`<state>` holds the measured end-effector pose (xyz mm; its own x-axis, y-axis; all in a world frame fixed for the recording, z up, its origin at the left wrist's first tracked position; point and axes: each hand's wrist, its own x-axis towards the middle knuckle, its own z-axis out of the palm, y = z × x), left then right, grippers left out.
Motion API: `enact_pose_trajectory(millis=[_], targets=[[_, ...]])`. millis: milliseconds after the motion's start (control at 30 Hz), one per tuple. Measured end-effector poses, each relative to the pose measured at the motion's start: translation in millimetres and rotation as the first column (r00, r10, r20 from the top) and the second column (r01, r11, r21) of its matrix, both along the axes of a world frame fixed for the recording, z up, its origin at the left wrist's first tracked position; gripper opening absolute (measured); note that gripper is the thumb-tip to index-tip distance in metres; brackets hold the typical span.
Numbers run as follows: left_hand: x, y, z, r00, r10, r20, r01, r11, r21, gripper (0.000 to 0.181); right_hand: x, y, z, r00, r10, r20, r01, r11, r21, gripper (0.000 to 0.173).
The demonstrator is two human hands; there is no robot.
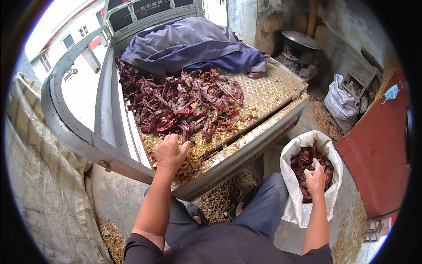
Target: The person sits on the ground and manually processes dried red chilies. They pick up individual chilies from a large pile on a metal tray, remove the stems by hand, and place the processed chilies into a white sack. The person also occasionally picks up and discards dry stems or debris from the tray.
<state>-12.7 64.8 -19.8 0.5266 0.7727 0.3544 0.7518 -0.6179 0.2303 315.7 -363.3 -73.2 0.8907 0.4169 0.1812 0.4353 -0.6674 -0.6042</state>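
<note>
Dried red chili peppers [184,99] lie in a loose heap on the metal truck bed [263,89], with yellow seeds scattered around them. My left hand [171,151] is at the near edge of the heap, thumb spread to the right; what its fingertips touch is hard to see. Part of a round orange-rimmed object shows beside that wrist. On the right, my right hand [315,178] reaches into the mouth of a white woven sack [286,165] over more dried chilies [305,158]. Its fingers are partly extended and no pepper is plainly held in them.
A blue-grey cloth [184,43] covers the back of the heap. A curved metal rail [59,112] borders the bed at left. Behind the sack stand a filled white bag [341,102], a red panel [376,148] and a stove with a lidded pot [301,41]. Debris [221,201] litters the floor between my feet.
</note>
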Motion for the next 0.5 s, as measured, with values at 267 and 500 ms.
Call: enact_pose_trajectory(millis=[267,500], targets=[[-9.9,8.5,11.2,0.985,0.086,-0.150,-0.108,0.983,-0.151,0.034,-76.7,65.5,8.1,0.896,0.328,-0.300,-0.237,0.924,0.301,0.032],[-57.0,-31.0,12.2,0.962,-0.022,0.272,0.043,0.997,-0.070,0.021,-157.8,160.6,52.4,0.688,0.724,-0.057,-0.655,0.652,0.382,0.037]])
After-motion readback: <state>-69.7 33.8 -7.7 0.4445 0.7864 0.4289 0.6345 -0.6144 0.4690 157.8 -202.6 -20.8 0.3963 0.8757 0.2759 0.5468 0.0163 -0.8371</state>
